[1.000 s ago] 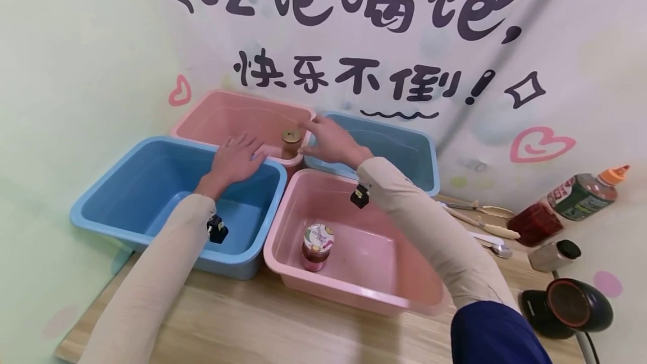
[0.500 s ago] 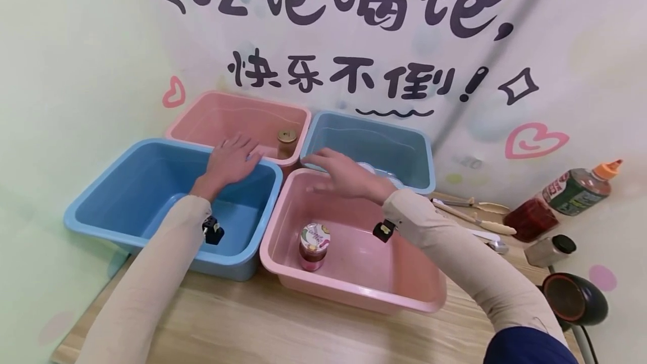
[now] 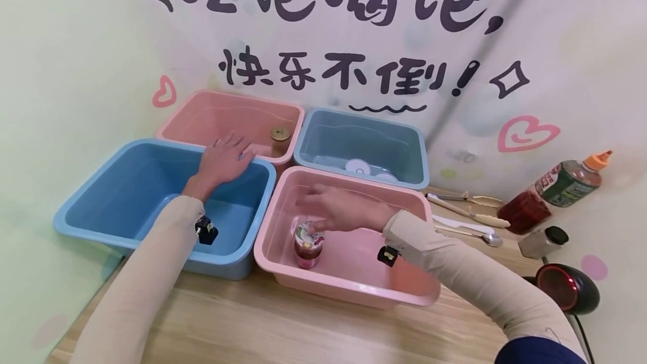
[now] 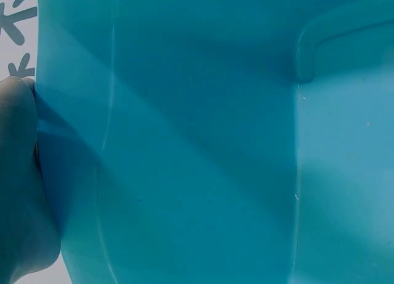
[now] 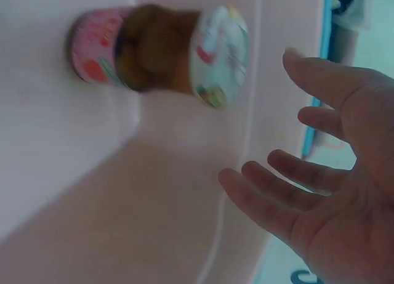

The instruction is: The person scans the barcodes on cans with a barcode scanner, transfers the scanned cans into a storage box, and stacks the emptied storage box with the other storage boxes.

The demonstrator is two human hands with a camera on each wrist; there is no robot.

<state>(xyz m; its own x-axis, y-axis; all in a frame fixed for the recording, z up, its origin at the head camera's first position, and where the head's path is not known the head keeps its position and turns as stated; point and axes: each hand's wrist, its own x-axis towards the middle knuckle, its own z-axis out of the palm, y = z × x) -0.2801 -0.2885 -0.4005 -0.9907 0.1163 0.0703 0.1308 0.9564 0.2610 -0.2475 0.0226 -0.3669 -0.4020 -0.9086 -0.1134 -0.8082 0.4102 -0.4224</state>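
My right hand (image 3: 346,206) is inside the front pink bin (image 3: 349,282), just above and behind a glass jar (image 3: 308,254) with a patterned lid. In the right wrist view, the jar (image 5: 163,47) shows brown round contents and a pink label. My right fingers (image 5: 265,204) are spread and loosely bent there, with a gap between them and the jar. My left hand (image 3: 222,159) rests on the back rim of the front blue bin (image 3: 162,243), its fingers extended. Only part of that hand (image 4: 24,191) appears in the left wrist view, beside the blue wall.
Behind, a pink bin (image 3: 227,97) holds a gold-topped can (image 3: 280,136). A blue bin (image 3: 424,156) beside it holds white round-topped items (image 3: 358,166). Tongs (image 3: 470,215), a spoon (image 3: 490,239), a sauce bottle (image 3: 568,184) and a shaker jar (image 3: 545,241) stand or lie at right.
My right hand has come away from beside the can in the back pink bin, moving down and forward to above the jar. My left hand has stayed on the blue rim.
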